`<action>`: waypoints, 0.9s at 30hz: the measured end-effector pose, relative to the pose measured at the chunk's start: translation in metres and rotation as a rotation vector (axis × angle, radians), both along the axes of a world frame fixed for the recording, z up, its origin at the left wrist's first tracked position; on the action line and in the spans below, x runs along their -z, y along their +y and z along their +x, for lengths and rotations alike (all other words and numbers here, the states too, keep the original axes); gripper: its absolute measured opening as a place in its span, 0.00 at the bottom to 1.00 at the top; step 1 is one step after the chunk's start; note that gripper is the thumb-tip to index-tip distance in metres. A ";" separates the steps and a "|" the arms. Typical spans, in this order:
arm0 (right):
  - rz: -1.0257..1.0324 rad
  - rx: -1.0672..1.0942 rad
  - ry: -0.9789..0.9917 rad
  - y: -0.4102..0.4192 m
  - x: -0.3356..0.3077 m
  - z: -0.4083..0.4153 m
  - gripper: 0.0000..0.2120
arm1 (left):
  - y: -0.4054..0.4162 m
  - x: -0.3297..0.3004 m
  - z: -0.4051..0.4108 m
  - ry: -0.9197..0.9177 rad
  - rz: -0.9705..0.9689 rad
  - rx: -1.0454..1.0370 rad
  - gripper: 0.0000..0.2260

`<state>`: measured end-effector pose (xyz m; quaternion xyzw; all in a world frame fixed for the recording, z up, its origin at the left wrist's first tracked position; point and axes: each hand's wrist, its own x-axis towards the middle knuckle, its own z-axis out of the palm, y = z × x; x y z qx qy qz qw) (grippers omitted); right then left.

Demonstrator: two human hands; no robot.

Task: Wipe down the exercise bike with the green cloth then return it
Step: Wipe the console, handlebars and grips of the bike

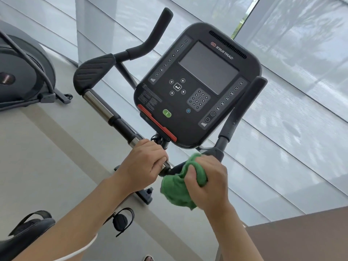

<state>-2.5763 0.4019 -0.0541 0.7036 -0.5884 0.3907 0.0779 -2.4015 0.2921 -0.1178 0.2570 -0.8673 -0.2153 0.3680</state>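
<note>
Right hand point(209, 182) clenched around bunched green cloth point(178, 187), spilling out below and left of the fist, pressed against exercise bike handlebar point(116, 121). Left hand point(143, 162) gripping that bar just beside.

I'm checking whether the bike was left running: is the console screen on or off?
Off, as far as it shows: the console screen is a uniform dark grey with no readout or lit figures.
</note>
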 end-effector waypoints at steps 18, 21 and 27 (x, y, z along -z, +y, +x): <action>0.009 0.484 -0.497 -0.004 0.038 -0.028 0.18 | 0.006 -0.015 -0.005 -0.100 0.045 -0.013 0.09; -0.015 0.486 -0.554 0.011 0.045 -0.018 0.23 | 0.004 -0.026 -0.012 -0.070 0.148 0.011 0.15; -0.119 0.427 -0.718 0.043 0.089 0.039 0.28 | 0.003 -0.054 -0.050 -0.124 0.050 0.187 0.14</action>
